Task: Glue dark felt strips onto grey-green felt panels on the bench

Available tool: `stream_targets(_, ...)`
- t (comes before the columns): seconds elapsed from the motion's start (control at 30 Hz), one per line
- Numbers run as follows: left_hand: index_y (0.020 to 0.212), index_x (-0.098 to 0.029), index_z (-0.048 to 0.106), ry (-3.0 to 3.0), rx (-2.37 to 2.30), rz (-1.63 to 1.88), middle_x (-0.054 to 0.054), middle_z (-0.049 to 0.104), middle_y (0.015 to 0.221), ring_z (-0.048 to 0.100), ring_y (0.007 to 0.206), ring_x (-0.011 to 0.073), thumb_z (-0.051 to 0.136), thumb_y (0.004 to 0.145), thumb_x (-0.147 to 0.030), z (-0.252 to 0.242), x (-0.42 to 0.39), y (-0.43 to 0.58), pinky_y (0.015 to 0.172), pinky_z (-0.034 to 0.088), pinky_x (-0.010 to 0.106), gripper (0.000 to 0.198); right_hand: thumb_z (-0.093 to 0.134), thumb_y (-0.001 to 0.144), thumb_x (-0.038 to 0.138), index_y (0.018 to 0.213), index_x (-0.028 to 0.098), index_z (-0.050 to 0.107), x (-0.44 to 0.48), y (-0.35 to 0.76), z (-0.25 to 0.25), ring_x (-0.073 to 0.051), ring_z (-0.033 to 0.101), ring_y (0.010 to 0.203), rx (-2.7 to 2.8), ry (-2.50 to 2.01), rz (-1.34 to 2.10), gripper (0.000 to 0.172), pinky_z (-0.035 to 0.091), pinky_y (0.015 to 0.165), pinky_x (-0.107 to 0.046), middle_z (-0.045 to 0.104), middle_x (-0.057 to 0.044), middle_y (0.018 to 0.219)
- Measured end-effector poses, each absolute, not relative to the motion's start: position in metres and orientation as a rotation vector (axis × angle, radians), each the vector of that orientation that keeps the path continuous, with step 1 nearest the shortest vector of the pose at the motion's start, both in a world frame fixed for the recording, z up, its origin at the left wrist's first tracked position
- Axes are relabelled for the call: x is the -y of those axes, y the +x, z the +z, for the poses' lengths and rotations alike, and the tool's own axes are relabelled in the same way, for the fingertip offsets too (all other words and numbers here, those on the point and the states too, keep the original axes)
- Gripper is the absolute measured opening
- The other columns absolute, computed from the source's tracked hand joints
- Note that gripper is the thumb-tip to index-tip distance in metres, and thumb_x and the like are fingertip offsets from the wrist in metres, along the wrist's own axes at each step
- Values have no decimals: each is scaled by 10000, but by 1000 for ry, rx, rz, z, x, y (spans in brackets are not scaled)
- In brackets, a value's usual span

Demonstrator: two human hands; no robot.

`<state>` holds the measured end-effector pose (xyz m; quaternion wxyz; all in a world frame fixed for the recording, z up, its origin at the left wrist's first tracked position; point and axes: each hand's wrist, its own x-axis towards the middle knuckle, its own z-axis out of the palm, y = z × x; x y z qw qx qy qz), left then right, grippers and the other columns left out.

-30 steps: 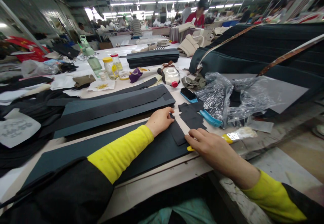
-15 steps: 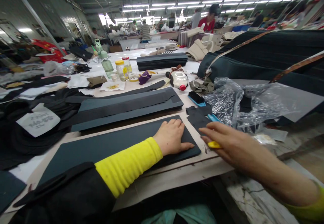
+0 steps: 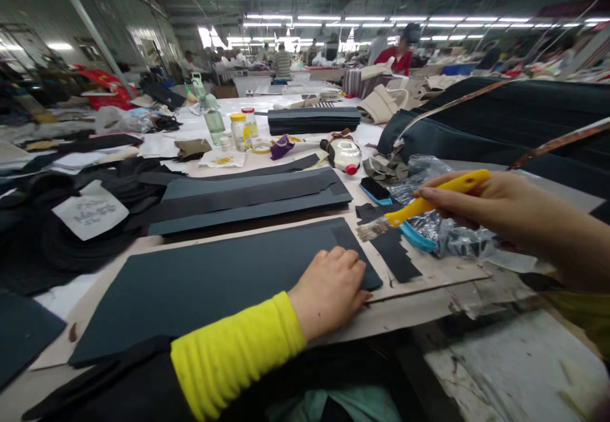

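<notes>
My left hand (image 3: 328, 293) lies flat with its fingers apart on the near right corner of a large dark grey-green panel (image 3: 204, 288), which sits on a pale work board. My right hand (image 3: 460, 199) grips a yellow-handled glue brush (image 3: 429, 201) above the table, its pale bristles (image 3: 372, 229) pointing down and left. Just below the bristles are small black fabric pieces (image 3: 393, 253). A blue-edged tray (image 3: 417, 238) with a black pad (image 3: 375, 189) is nearest my right hand.
Long dark strips (image 3: 250, 196) lie beyond the panel, with a stacked dark bundle (image 3: 312, 120) and a white glue bottle (image 3: 346, 155) farther on. Crumpled clear plastic (image 3: 429, 171) and large dark bags (image 3: 476, 117) fill the right. A person in red (image 3: 398, 60) stands far back.
My right hand has lifted the yellow brush off the table and drawn back to the right. My left hand has slid toward the panel's near edge.
</notes>
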<state>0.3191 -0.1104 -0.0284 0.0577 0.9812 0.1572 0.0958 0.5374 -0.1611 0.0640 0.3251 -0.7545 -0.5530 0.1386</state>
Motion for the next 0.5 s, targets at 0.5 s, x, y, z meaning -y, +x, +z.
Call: stream_targets(0.5,1102,-137,487,2929,-590,335,68,562,1099,495,987,232,481,856,-419,-46,129,315,764,442,378,375,583,609,643,869,118,600,149,548,26,-91,369,435,1193,-2014,647,586,234,387,-220,469,-14,540)
